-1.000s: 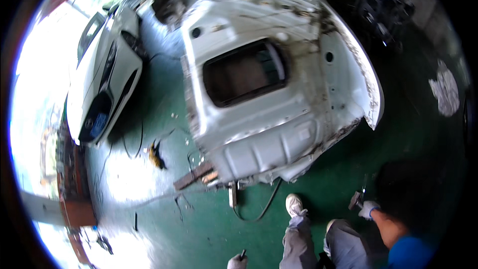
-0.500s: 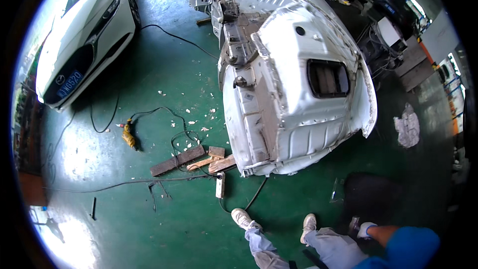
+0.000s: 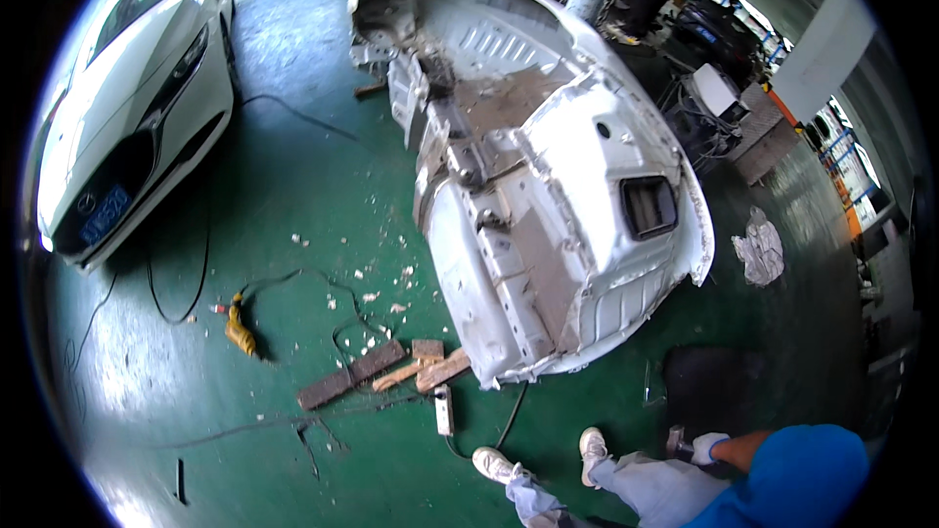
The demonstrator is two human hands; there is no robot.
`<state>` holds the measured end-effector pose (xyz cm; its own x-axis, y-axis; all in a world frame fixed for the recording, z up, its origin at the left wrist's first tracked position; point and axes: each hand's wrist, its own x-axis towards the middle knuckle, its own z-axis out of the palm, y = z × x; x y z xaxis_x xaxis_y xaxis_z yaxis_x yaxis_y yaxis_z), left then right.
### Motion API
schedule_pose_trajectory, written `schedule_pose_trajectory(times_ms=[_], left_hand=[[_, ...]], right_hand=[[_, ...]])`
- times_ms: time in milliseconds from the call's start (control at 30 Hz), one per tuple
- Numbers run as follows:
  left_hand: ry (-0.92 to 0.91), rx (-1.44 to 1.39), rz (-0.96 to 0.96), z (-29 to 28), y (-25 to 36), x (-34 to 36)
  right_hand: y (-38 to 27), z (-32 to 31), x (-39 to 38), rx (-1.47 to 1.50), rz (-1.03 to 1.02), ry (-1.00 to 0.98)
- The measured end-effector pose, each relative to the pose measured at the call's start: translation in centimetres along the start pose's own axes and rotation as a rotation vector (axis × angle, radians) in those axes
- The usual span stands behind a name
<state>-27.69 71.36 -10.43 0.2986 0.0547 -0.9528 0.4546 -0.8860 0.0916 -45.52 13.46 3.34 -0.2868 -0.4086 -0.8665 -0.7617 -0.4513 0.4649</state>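
1. We find a green floor (image 3: 313, 186), strewn with pale scraps (image 3: 397, 308).
2. On it we record a yellow power tool (image 3: 239, 333), wooden blocks (image 3: 352, 376), a white power strip (image 3: 444, 413).
3. We note a crumpled whitish cloth (image 3: 760, 250).

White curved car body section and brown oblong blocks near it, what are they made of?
White curved car body section: probably glossy painted sheet metal, given highlights and pressed ribs. Brown oblong blocks: likely bare wood, judging by dull, uneven tones.

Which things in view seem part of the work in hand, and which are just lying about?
Likely in the work:
hammer-like tool, in the gloved right hand
white car body section

Apparently just lying about:
yellow power tool
dark plank
white power strip
crumpled white cloth
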Motion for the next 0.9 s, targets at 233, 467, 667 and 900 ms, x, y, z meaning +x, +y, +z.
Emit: schedule_pose_trajectory(times_ms=[233, 467, 667, 900], left_hand=[[0.057, 0.023, 0.107, -2.0, 7.3, 4.2], [0.109, 0.028, 0.165, -2.0, 13.0, 4.1], [0.168, 0.002, 0.182, -0.1, 15.9, 2.4], [0.222, -0.061, 0.209, 2.2, 15.8, -0.7]], right_hand=[[-0.5, -0.4, -0.6, 0.113, 0.061, -0.092], [2.2, 4.0, 4.6, 0.116, 0.000, -0.182], [4.1, 5.4, 6.6, 0.136, -0.011, -0.220], [6.8, 7.1, 9.4, 0.198, -0.050, -0.166]])
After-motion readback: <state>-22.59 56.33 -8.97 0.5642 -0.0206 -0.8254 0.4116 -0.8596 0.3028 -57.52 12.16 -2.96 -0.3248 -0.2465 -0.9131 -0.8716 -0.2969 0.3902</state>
